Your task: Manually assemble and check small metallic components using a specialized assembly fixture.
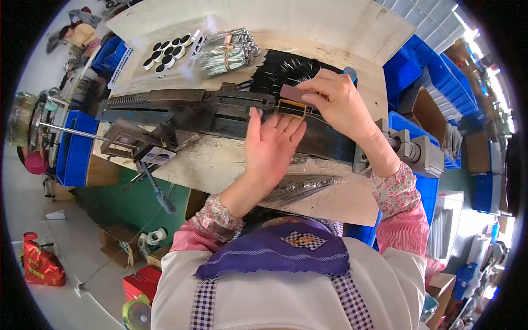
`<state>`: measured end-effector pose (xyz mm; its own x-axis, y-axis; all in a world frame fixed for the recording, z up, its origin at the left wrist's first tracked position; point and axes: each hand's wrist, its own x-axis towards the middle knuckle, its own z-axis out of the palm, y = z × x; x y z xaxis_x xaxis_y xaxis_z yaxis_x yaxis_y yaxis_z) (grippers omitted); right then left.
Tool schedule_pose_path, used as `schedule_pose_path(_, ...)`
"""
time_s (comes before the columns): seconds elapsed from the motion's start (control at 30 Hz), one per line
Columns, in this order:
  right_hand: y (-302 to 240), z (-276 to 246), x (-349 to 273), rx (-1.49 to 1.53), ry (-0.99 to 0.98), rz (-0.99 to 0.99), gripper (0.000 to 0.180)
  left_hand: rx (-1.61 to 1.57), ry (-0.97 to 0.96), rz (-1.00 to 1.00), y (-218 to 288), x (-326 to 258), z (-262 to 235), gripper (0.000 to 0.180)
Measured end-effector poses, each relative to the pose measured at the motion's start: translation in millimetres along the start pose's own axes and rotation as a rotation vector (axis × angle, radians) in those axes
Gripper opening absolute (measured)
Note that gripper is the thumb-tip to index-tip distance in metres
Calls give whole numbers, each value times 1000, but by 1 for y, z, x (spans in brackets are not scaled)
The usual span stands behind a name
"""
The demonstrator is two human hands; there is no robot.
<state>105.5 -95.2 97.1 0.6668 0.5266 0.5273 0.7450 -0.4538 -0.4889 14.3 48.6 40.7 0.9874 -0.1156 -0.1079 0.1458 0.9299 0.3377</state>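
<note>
My right hand (336, 104) is closed in a pinch on a flat, dull reddish-brown piece (291, 93), which tilts up over a small dark box with a yellow rim (291, 109). Just below that box, my left hand (270, 146) lies palm up with its fingers stretched out and thumb apart. Its fingertips come up to the box's near edge; whether they bear it I cannot tell. Both hands are over a long dark metal machine bed (236, 113) that crosses the table. Behind them, thin metal pins (297, 67) lie scattered on a black sheet.
A bundle of metal rods (228, 54) lies at the back, beside a clear tray (124, 77) of black-topped white pots (168, 54). Loose thin wires (305, 187) lie along the table's front. A metal clamp-like fitting (418, 154) stands at the bed's right end. Blue bins (410, 60) stand right.
</note>
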Motion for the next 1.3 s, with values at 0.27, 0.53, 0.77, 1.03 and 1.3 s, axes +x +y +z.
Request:
schedule_pose_path(0.27,-3,-2,-9,-104,-216,59,10,14,22,-10,8,-4,0,69)
schedule_pose_path(0.53,-24,-3,-17,-125,-139,-146,10,-80,20,-4,2,-2,-7,72)
schedule_pose_path(0.77,-38,-6,-22,-254,-89,9,25,-55,-136,0,6,2,-16,63)
schedule_pose_path(1.03,-43,8,-22,-565,-277,-140,24,6,70,-51,13,-1,12,58)
schedule_pose_path(1.3,-50,2,-85,-329,-354,115,22,201,143,-17,-7,-5,-5,33)
